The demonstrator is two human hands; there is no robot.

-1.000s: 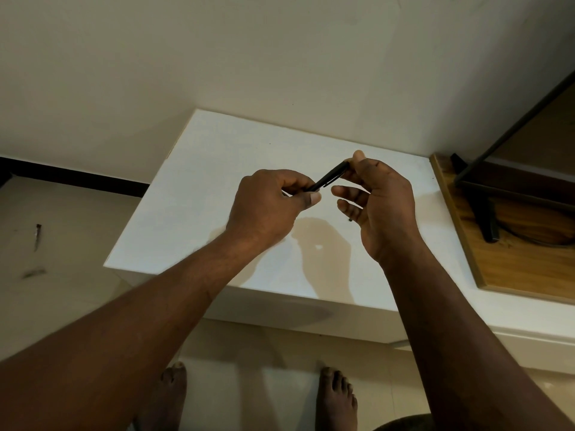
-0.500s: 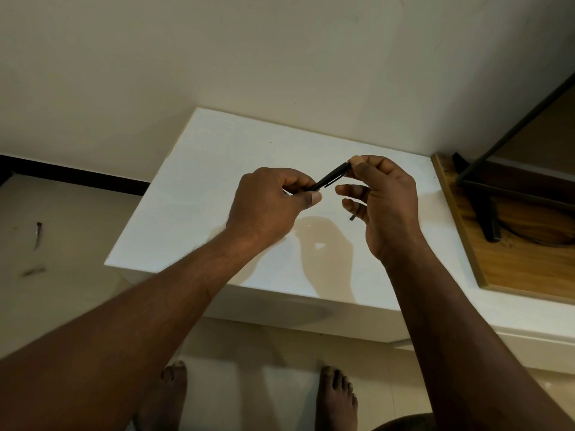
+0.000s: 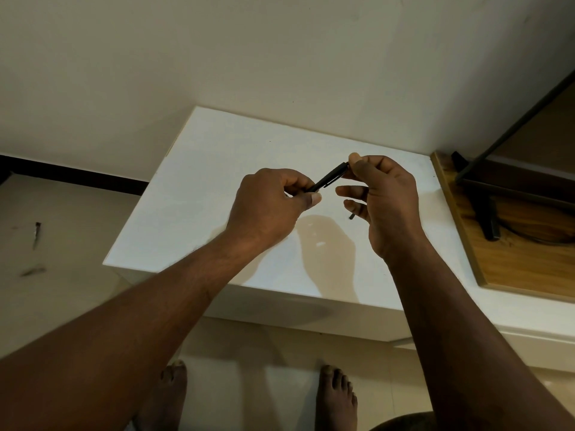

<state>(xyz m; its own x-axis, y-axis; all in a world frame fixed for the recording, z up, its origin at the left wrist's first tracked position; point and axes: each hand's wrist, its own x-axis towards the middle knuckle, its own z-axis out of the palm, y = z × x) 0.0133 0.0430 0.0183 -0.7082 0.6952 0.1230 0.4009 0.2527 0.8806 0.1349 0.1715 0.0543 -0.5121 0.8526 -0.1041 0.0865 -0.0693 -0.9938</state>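
**Black pen pinched at both ends above the white top**

Black and slim, the pen (image 3: 329,178) hangs in the air above the middle of the white top (image 3: 217,181), slanting up toward the right. We see the left hand (image 3: 267,209) curled round its lower end with the thumb pressed alongside. The right hand (image 3: 389,203) pinches its upper end between thumb and forefinger, with the other fingers half-curled below. A small dark piece (image 3: 351,216) peeps out under those lower fingers. We cannot tell what it is or how firmly it is held.

We judge the work to be a twist or pull at the pen's upper end. The barrel looks like smooth, hard plastic, round and narrow, so so slight a pinch may slip. If the ends part suddenly, a small inner part could spring out and bounce on the smooth, flat top. From there it could roll over the front edge to the pale tiled floor (image 3: 77,213), where bare feet (image 3: 337,396) stand. The small dark piece might drop the same way if the lower fingers loosen.

Right of the white top lies a wooden board (image 3: 513,259), grained, warm brown and pale-edged, bearing a black stand foot (image 3: 488,219). A stray part rolling there could lodge against it.
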